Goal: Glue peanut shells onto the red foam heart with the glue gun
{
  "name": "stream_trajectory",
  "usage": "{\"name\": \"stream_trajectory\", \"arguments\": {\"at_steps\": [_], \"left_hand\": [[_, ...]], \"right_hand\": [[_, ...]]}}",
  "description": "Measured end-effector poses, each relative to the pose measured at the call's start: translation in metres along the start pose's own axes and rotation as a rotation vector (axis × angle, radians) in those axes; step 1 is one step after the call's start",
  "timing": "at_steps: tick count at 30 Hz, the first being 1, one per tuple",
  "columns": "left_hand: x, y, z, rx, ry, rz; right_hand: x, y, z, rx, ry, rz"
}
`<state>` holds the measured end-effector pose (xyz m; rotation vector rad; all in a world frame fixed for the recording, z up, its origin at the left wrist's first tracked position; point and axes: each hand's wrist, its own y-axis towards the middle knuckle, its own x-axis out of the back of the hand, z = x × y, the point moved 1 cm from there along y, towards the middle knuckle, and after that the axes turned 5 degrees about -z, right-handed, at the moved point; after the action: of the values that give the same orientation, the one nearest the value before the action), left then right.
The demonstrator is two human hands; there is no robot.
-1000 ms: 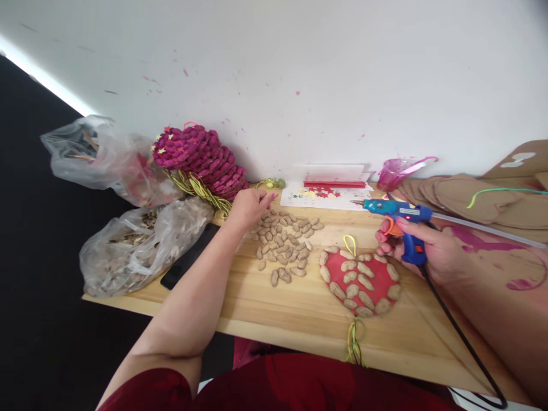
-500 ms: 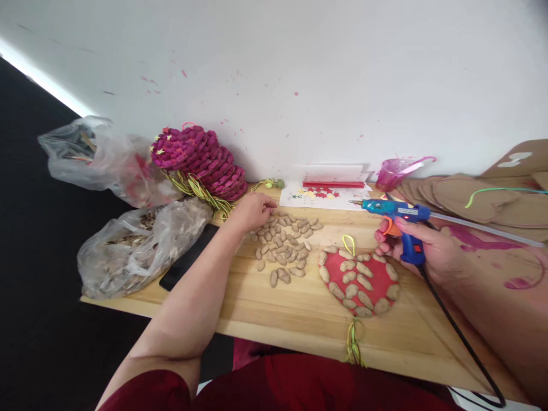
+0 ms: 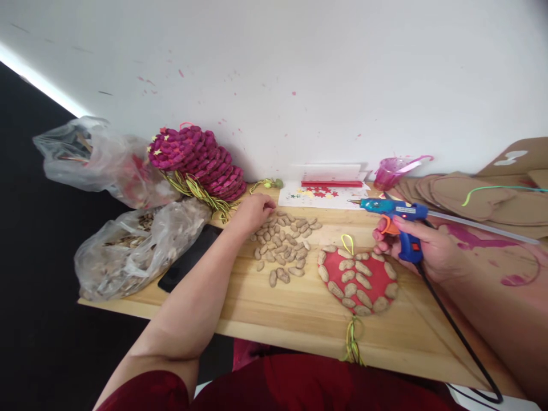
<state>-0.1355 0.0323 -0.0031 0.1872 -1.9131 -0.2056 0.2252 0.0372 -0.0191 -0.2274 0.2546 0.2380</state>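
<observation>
My right hand point(image 3: 422, 245) is wrapped around a blue glue gun point(image 3: 396, 210), fingers at its orange trigger and nozzle pointing left. A clear glue stick point(image 3: 483, 227) juts from its back. Below the nozzle lies a red heart-shaped piece point(image 3: 379, 273) with whole peanuts along its rim and in two rows down its middle. It has a yellow loop point(image 3: 347, 244) on top and a yellow-green tassel point(image 3: 353, 342) underneath. At the back left of the loose peanuts point(image 3: 280, 245), my left hand point(image 3: 254, 212) has its fingers curled together; what they pinch, if anything, is hidden.
Left of the peanuts are a dark phone point(image 3: 188, 260), a plastic bag of peanut shells point(image 3: 137, 248) and stacked magenta peanut pieces point(image 3: 201, 160). Paper stars point(image 3: 323, 193) lie on white paper at the back. A pink-stained cup point(image 3: 387, 174) and cardboard shapes point(image 3: 462, 197) are at the right.
The whole view has shifted slightly. Both hands keep nearly the same places, the left fingers still curled at the peanuts and the right hand still holding the glue gun.
</observation>
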Motion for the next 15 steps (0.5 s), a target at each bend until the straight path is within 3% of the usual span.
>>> {"name": "stream_trajectory", "arguments": {"at_steps": [15], "left_hand": [[0.0012, 0.0017, 0.0026, -0.003, -0.062, -0.043]], "right_hand": [[-0.0014, 0.0004, -0.0010, 0.006, 0.024, 0.025]]}}
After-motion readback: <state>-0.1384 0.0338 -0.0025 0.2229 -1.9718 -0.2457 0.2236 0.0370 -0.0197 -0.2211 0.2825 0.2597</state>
